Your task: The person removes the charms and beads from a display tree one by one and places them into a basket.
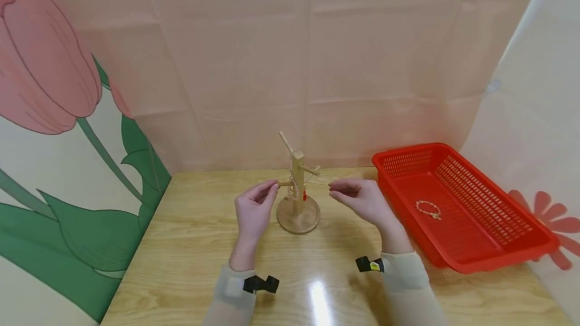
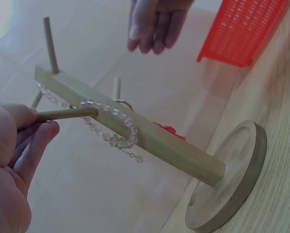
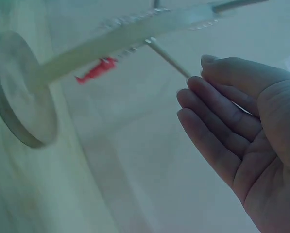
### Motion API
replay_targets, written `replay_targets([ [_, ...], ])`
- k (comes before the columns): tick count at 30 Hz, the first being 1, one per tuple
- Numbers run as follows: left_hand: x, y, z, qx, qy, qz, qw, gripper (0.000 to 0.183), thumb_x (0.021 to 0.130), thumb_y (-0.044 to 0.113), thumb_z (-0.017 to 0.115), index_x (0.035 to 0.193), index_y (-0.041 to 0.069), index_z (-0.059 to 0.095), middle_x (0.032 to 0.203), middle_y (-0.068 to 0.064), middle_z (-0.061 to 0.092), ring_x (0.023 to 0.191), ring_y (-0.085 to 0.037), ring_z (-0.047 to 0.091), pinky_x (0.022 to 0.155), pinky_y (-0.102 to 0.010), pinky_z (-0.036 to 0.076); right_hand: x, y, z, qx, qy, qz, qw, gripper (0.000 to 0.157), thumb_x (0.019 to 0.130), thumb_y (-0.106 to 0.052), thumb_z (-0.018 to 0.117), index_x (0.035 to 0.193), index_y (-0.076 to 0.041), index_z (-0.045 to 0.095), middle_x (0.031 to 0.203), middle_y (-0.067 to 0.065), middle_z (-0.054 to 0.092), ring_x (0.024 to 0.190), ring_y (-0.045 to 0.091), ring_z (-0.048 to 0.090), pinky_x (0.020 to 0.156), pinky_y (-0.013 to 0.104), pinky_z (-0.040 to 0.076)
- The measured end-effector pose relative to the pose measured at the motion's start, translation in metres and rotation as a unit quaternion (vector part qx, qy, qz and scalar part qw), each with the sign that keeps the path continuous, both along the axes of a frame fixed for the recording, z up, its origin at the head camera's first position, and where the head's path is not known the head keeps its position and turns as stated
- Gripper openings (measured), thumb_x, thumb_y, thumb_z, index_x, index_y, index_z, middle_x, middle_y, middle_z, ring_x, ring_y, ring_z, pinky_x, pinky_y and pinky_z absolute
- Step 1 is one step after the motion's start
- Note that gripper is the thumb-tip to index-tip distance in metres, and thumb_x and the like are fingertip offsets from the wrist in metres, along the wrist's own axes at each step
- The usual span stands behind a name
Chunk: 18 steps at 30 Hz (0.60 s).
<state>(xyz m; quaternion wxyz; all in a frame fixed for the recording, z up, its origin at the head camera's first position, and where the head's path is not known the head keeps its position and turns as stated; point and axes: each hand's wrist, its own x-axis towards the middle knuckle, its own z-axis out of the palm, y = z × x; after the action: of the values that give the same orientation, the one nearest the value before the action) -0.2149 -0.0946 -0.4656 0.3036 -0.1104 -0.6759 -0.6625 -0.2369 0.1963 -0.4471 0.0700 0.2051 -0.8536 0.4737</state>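
Note:
A wooden jewellery stand (image 1: 297, 172) with a square post, several pegs and a round base stands upright on the table. My left hand (image 1: 254, 210) pinches the tip of one peg (image 2: 67, 114) between thumb and fingers. From that peg, close to the post, hangs a clear beaded bracelet (image 2: 133, 131) with a small chain. Something red (image 3: 97, 71) dangles on another side of the post, its exact kind unclear. My right hand (image 1: 364, 200) hovers to the right of the stand with relaxed, slightly bent fingers and holds nothing; the right wrist view shows a peg's end near its fingertips.
To the right, a red plastic basket (image 1: 410, 230) with slotted sides sits on the wooden table (image 1: 181, 265). A light beaded bracelet (image 1: 436, 216) lies on its floor. Behind the table hangs a pinkish sheet (image 1: 244, 74), and a tulip-printed panel (image 1: 59, 165) borders the left.

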Motion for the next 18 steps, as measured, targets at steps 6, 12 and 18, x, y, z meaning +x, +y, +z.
replay_targets([
  [6,-0.001,-0.003,-0.001,0.001,-0.006,-0.007,1.0,0.009,0.093,-0.001,0.083,0.103,0.0,0.084,0.098,-0.014,0.081,0.086,-0.031,0.08,0.078,-0.027,0.067,-0.007,-0.022,-0.026,-0.03,-0.002,-0.007,1.0,0.019,0.095,-0.018,0.086,0.112,-0.012,0.083,0.105,0.002,0.081,0.09,0.017,0.077,0.079,0.026,0.066],
  [12,-0.001,-0.007,-0.002,0.002,-0.005,-0.004,1.0,0.01,0.095,0.002,0.082,0.104,-0.002,0.083,0.099,-0.014,0.081,0.087,-0.031,0.08,0.079,-0.027,0.067,-0.01,-0.043,-0.034,-0.063,-0.013,-0.021,0.998,0.021,0.094,-0.014,0.086,0.112,-0.005,0.083,0.106,0.006,0.081,0.092,0.02,0.077,0.081,0.025,0.065],
  [18,-0.001,-0.009,-0.001,0.0,-0.005,-0.006,1.0,0.013,0.094,0.003,0.083,0.105,-0.004,0.082,0.1,-0.014,0.081,0.087,-0.032,0.08,0.079,-0.028,0.067,-0.01,-0.062,-0.032,-0.08,-0.002,-0.035,0.996,0.02,0.094,-0.014,0.086,0.111,-0.003,0.083,0.104,0.007,0.081,0.091,0.02,0.077,0.08,0.025,0.065],
])
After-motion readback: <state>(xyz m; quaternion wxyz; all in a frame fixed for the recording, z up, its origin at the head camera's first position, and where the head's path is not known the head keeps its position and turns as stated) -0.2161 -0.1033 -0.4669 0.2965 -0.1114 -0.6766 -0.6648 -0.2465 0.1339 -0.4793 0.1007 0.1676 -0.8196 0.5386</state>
